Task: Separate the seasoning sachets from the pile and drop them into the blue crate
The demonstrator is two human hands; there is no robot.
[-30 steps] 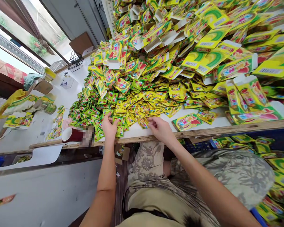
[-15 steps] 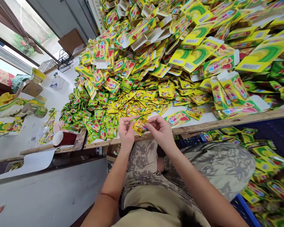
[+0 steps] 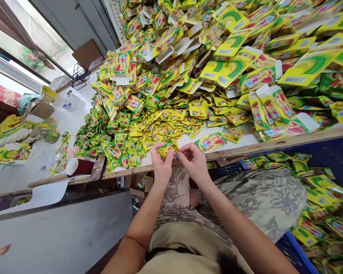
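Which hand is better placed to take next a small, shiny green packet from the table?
Left hand, probably: it is nearer the green packets than the right hand, though it holds a shiny yellow-green packet.

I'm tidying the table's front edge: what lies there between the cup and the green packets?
In the head view, a phone lies between the cup and green packets.

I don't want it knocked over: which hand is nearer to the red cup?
Left. The left hand is right of the red cup, apart from it; the right hand is farther right, beyond the left.
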